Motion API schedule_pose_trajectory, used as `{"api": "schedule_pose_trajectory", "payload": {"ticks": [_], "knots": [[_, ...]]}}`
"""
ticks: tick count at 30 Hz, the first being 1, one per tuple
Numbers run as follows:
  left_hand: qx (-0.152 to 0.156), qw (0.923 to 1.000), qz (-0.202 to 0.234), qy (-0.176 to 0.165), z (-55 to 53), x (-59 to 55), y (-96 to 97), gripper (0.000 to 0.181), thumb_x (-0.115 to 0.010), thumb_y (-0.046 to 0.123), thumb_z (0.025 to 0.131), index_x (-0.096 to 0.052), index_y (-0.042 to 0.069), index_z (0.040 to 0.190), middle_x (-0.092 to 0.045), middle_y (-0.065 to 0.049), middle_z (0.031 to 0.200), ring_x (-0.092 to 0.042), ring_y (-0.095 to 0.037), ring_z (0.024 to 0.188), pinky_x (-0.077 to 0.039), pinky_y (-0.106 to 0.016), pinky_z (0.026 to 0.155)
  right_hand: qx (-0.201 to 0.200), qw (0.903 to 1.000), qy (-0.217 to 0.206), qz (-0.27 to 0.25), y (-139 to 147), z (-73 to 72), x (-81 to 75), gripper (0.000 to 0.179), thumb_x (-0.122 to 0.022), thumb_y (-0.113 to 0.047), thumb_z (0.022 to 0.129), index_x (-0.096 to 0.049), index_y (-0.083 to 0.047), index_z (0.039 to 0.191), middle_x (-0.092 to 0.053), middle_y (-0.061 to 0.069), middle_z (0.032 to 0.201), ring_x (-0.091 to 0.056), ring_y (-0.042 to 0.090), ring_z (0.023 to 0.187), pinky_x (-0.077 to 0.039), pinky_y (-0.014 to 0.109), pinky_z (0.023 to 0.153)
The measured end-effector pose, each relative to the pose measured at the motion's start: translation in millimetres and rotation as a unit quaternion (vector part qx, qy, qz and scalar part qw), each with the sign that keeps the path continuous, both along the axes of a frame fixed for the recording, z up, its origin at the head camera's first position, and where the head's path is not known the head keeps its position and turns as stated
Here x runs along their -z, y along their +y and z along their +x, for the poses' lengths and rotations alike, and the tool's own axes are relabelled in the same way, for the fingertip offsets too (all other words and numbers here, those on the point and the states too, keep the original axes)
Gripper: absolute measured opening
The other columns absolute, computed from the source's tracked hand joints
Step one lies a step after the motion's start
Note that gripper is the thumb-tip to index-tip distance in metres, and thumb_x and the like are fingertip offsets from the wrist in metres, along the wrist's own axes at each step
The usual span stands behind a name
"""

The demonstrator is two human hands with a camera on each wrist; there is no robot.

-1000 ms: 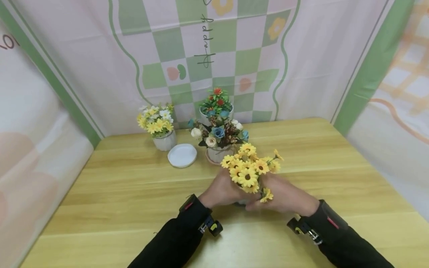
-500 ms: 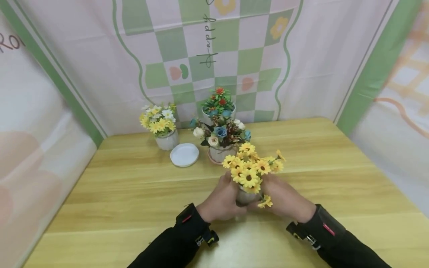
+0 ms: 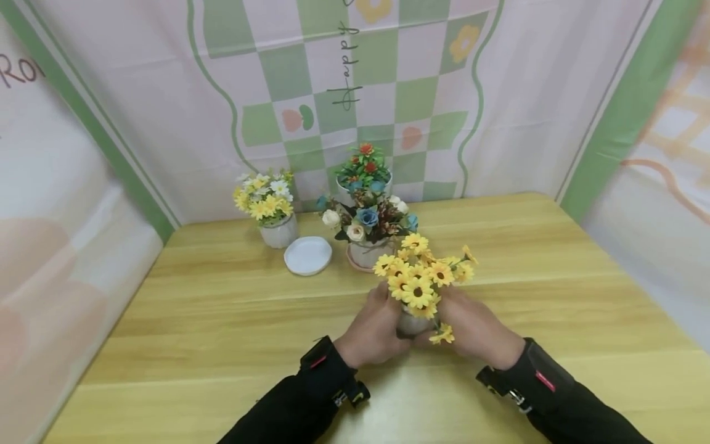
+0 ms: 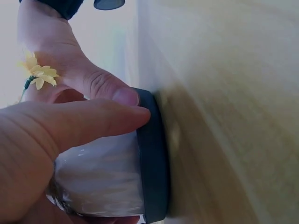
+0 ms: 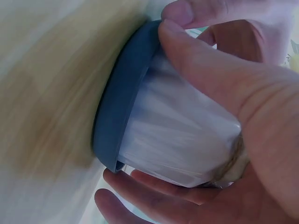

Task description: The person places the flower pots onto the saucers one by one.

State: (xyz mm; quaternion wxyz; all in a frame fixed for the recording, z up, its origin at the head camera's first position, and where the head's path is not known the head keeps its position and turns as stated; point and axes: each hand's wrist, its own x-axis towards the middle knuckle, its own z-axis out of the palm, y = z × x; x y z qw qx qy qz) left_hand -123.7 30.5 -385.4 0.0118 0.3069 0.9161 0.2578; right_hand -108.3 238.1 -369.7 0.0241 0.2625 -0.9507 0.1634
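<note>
both hands curl round the pale pot [image 3: 418, 322], the left hand [image 3: 377, 330] on one side and the right hand [image 3: 474, 324] on the other, thumb tips together at the rim of the dark blue saucer [image 5: 117, 102] round its base. the pot is over the near middle of the counter [image 3: 222, 345]; i cannot tell whether the saucer touches it.

if the thumbs slip off that rim, the saucer could probably tilt or come loose. the drooping sprig [image 3: 444, 334] by the right hand might get caught and bent, and a push forward would likely tangle the blooms with the bouquet behind.

the held pot contains yellow flowers [image 3: 417, 291]. just behind, the rose pot [image 3: 370, 254], with blue and cream roses, stands on a pink saucer [image 3: 360, 267]; farther back, a white pot [image 3: 345, 196] holds a red-flowered plant [image 3: 363, 168]. to the left, the daisy pot [image 3: 279, 233] carries yellow and white blooms, and the white saucer [image 3: 308, 256] near it bears no pot.
</note>
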Motion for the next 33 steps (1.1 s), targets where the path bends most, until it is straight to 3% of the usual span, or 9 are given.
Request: {"api": "schedule_pose_trajectory", "payload": {"ticks": [2, 4, 8, 15, 18, 21, 27, 30, 33], "knots": [[0.004, 1.0, 0.002, -0.004, -1.0, -0.5, 2.6, 0.047, -0.093, 0.024, 0.079, -0.075, 0.003, 0.117, -0.055, -0.014, 0.128, -0.055, -0.028, 0.118, -0.053, -0.029, 0.097, -0.001, 0.9999, 0.012, 0.006, 4, 0.4, -0.1, 0.038, -0.069, 0.024, 0.061, -0.066, -0.013, 0.065, -0.071, 0.022, 0.108, -0.066, 0.03, 0.087, -0.06, 0.035, 0.063], [0.011, 0.9999, 0.0, -0.006, -2.5, -1.1, 5.6, 0.041, -0.093, 0.026, 0.08, -0.077, 0.004, 0.112, -0.059, -0.012, 0.123, -0.056, -0.026, 0.115, -0.054, -0.028, 0.094, -0.004, 0.9997, 0.023, 0.011, 8, 0.3, 0.4, 0.04, -0.067, 0.026, 0.059, -0.066, -0.013, 0.064, -0.07, 0.03, 0.117, -0.069, 0.038, 0.095, -0.064, 0.041, 0.067], [0.02, 0.9997, -0.001, -0.012, -5.7, -2.7, 12.0, 0.039, -0.091, 0.03, 0.083, -0.076, 0.004, 0.107, -0.057, -0.011, 0.119, -0.054, -0.025, 0.111, -0.052, -0.025, 0.087, -0.003, 0.9994, 0.033, 0.013, 15, -0.9, 1.7, 0.036, -0.072, 0.022, 0.063, -0.065, -0.013, 0.064, -0.07, 0.031, 0.117, -0.069, 0.039, 0.094, -0.064, 0.044, 0.069], [0.029, 0.9996, 0.0, -0.006, -11.1, -3.2, 24.1, 0.039, -0.09, 0.033, 0.085, -0.075, 0.003, 0.104, -0.055, -0.009, 0.117, -0.052, -0.021, 0.109, -0.051, -0.024, 0.09, 0.002, 0.9992, 0.038, 0.01, 24, -2.5, 1.6, 0.033, -0.076, 0.014, 0.071, -0.064, -0.015, 0.061, -0.071, 0.02, 0.1, -0.062, 0.021, 0.078, -0.059, 0.037, 0.064], [0.026, 0.9996, 0.0, -0.011, -13.5, -2.9, 29.3, 0.038, -0.091, 0.029, 0.084, -0.072, 0.001, 0.103, -0.053, -0.009, 0.118, -0.05, -0.018, 0.104, -0.049, -0.02, 0.085, 0.004, 0.999, 0.043, 0.014, 30, -3.9, 1.8, 0.035, -0.073, 0.019, 0.067, -0.066, -0.014, 0.061, -0.072, 0.031, 0.11, -0.069, 0.032, 0.085, -0.063, 0.042, 0.069], [0.022, 0.9996, -0.005, -0.018, -16.1, -2.9, 35.2, 0.037, -0.091, 0.023, 0.082, -0.07, 0.001, 0.103, -0.051, -0.009, 0.121, -0.05, -0.018, 0.104, -0.047, -0.017, 0.081, 0.01, 0.999, 0.041, 0.015, 35, -4.9, 1.7, 0.036, -0.072, 0.022, 0.065, -0.068, -0.013, 0.062, -0.066, 0.042, 0.121, -0.071, 0.043, 0.093, -0.064, 0.045, 0.07], [0.01, 0.9993, -0.019, -0.031, -20.6, -4.7, 45.8, 0.033, -0.089, 0.015, 0.08, -0.068, 0.002, 0.102, -0.049, -0.013, 0.138, -0.052, -0.023, 0.116, -0.05, -0.017, 0.082, 0.024, 0.9994, 0.021, 0.01, 42, -7.5, -0.6, 0.036, -0.067, 0.025, 0.067, -0.071, -0.011, 0.068, -0.065, 0.04, 0.123, -0.07, 0.037, 0.09, -0.063, 0.04, 0.066], [0.001, 0.9991, -0.024, -0.035, -22.8, -6.4, 50.6, 0.035, -0.088, 0.012, 0.08, -0.068, 0.003, 0.107, -0.048, -0.015, 0.146, -0.053, -0.024, 0.119, -0.052, -0.018, 0.085, 0.026, 0.9994, 0.021, 0.009, 46, -9.7, -1.0, 0.04, -0.061, 0.028, 0.062, -0.07, -0.011, 0.069, -0.063, 0.041, 0.125, -0.07, 0.037, 0.091, -0.063, 0.04, 0.067], [-0.006, 0.999, -0.028, -0.034, -26.6, -7.4, 55.5, 0.043, -0.087, 0.011, 0.08, -0.067, 0.002, 0.117, -0.049, -0.015, 0.148, -0.053, -0.022, 0.119, -0.053, -0.019, 0.089, 0.027, 0.9994, 0.021, 0.012, 50, -12.6, -1.5, 0.04, -0.058, 0.027, 0.062, -0.069, -0.011, 0.068, -0.061, 0.045, 0.129, -0.07, 0.049, 0.102, -0.065, 0.048, 0.076]]}}
